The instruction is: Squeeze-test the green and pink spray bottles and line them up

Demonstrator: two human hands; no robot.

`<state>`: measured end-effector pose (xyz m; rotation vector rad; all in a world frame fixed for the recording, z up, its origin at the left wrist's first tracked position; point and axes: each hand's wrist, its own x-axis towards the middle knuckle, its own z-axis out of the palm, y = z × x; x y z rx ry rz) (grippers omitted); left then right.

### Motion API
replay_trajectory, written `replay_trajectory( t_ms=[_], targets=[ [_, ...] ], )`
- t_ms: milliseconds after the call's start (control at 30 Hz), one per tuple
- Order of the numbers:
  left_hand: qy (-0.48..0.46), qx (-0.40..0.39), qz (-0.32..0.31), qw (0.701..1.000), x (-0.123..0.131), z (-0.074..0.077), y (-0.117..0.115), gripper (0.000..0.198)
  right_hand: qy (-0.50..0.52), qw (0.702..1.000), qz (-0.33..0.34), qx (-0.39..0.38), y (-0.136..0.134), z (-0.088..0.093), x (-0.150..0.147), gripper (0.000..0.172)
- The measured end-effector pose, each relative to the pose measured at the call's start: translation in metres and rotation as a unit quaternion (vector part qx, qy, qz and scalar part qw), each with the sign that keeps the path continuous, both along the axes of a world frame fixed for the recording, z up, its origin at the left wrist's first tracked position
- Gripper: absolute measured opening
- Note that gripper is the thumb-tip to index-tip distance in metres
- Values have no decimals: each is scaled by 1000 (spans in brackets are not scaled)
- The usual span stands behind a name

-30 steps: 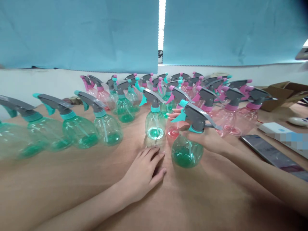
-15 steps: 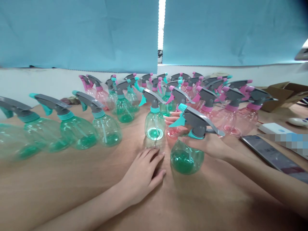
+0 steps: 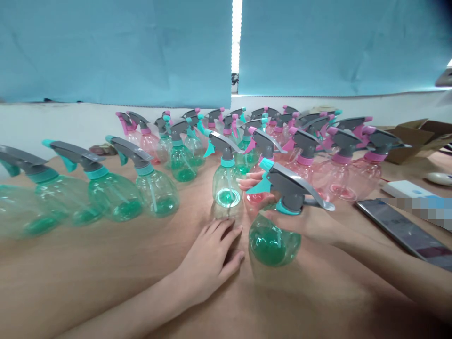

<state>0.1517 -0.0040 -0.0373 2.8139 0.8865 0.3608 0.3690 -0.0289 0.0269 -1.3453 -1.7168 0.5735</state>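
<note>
My right hand (image 3: 300, 223) is wrapped round the upper body of a green spray bottle (image 3: 270, 245), just under its teal collar. The bottle's grey head points left, and its teal trigger shows in front of my fingers. My left hand (image 3: 213, 256) lies palm down on the wooden table (image 3: 116, 282), fingers loosely spread, holding nothing. Just beyond its fingertips stands another green spray bottle (image 3: 227, 186). A pink spray bottle (image 3: 266, 146) is partly hidden behind my right fingers.
A row of green spray bottles (image 3: 123, 195) stands on the left. Pink spray bottles (image 3: 341, 176) stand at the right, with mixed ones behind. A phone (image 3: 399, 230), a white box (image 3: 406, 189), a mouse (image 3: 439, 179) and a cardboard box (image 3: 409, 143) lie to the far right.
The green spray bottle in my right hand has moved slightly nearer to me and lower in view. My left hand has barely moved.
</note>
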Motion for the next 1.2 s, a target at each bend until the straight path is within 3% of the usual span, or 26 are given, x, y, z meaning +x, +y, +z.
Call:
replay_trajectory(
  t_ms=[233,467,633,933,1200],
  targets=[
    [-2,-1,-1,1000,0,0,0,42,35,997,46,-55,-2,1,5,4],
    [-7,-2,1,1000,0,2,0,40,39,997,57,-39,-4,-4,10,7],
    [-9,-4,1,1000,0,2,0,39,47,992,115,-25,-4,0,9,12],
    [2,-6,0,1000,0,1,1,42,64,996,48,-49,-5,-2,6,7],
    [-8,-1,-1,1000,-1,0,1,41,88,994,54,-29,-3,-1,-1,12]
  ],
)
